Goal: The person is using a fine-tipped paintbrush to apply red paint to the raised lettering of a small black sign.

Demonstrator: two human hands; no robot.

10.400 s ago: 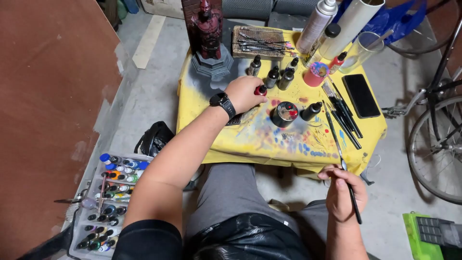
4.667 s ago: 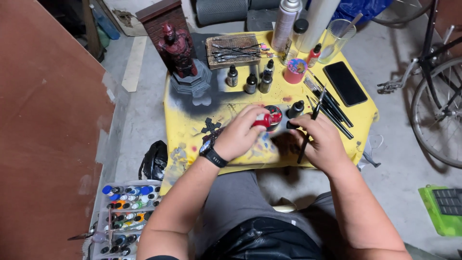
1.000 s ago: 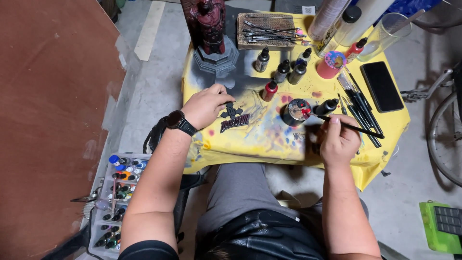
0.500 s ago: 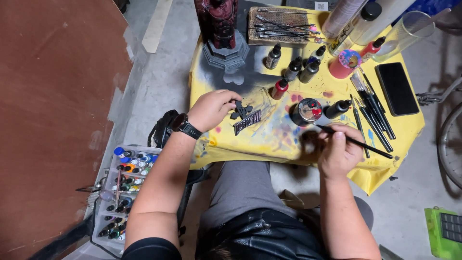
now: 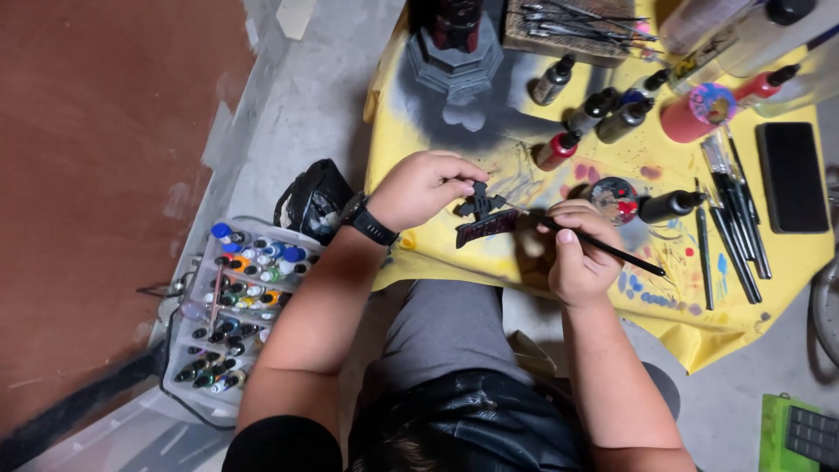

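The left hand (image 5: 421, 188) has its grip closed on a small dark model part (image 5: 483, 214), pinching its cross-shaped upper end between thumb and fingertips, so that the part hangs just above the near edge of the surface (image 5: 454, 122), which is draped in a paint-spattered yellow cloth. The part's lower piece is a flat strip with a dark red tint. The right hand (image 5: 578, 253) has its grip closed round a thin black paintbrush (image 5: 594, 246), held like a pen, with the brush tip laid against the part and the handle slanting away to the right. A black wristwatch (image 5: 370, 225) sits on the left wrist. Just beyond the right hand stand a small round paint pot (image 5: 614, 198) with red inside and a dark dropper bottle (image 5: 669, 205) lying on its side. Farther back a red bottle (image 5: 557, 150) and several dark bottles stand near a grey figure base (image 5: 454, 65). A row of brushes (image 5: 730, 214) lies to the right, beside a flat black phone (image 5: 791, 177). On the floor to the left, a clear tray of paint bottles (image 5: 236, 306) sits next to a black bag (image 5: 315, 199).
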